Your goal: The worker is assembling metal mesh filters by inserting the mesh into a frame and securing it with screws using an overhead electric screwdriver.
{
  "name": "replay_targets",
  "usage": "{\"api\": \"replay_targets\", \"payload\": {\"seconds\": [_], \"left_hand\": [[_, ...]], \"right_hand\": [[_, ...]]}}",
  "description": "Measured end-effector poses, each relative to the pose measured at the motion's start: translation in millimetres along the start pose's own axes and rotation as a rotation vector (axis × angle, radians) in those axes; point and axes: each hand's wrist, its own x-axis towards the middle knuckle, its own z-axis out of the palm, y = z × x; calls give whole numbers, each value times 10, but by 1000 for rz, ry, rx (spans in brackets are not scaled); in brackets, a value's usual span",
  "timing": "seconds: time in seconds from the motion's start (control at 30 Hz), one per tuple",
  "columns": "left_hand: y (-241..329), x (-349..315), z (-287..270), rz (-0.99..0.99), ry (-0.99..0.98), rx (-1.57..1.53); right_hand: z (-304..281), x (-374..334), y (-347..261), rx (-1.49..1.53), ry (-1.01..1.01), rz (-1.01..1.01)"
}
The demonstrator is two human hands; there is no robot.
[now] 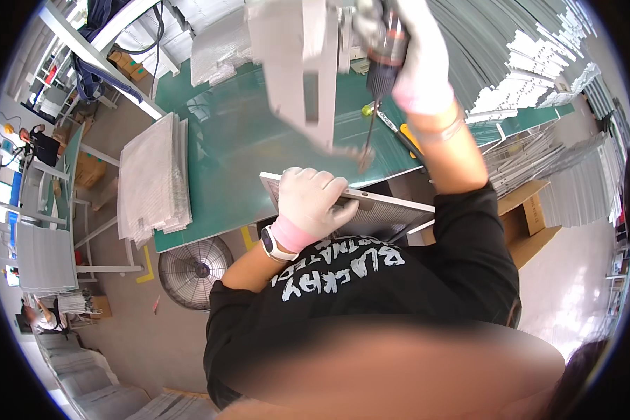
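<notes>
My left hand (pixel 309 203), in a white glove with a pink cuff, is closed on the top edge of a framed metal panel (pixel 392 201) with a pale frame and a grey mesh-like face. The panel leans between the table's near edge and my body. My right hand (pixel 425 56), gloved the same way, is raised over the table and wrapped round a dark power screwdriver (pixel 387 59). A thin dark line (pixel 368 136) runs down from the tool to a blurred end; I cannot tell whether it is shaft or cord. A pale grey slotted upright (pixel 290 70) rises just left of the tool.
Wrapped flat panels (pixel 150 178) are stacked on the left of the green table (pixel 224 140). A yellow-handled tool (pixel 409 140) lies beside my right forearm. Long grey strips (pixel 483 49) fill the far right. Below are a floor fan (pixel 196 273) and an open cardboard box (pixel 528 224).
</notes>
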Motion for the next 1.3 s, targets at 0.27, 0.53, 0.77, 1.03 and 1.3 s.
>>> {"api": "replay_targets", "payload": {"seconds": [0.27,0.53,0.77,1.03,1.3], "left_hand": [[-130,114,-121,72,74,14],[-257,245,-212,65,85,94],[-34,243,30,389,123,-63],[-947,-388,-371,-62,659,405],[-2388,-1856,-1342,-1148,101,1053]], "right_hand": [[-280,1089,-642,-87,-108,-215],[-471,35,-675,-985,-286,-613],[-658,-1342,-790,-822,-1020,329],[-2064,-1689,-1696,-733,374,-25],[-3040,407,-3199,-357,678,-317]]}}
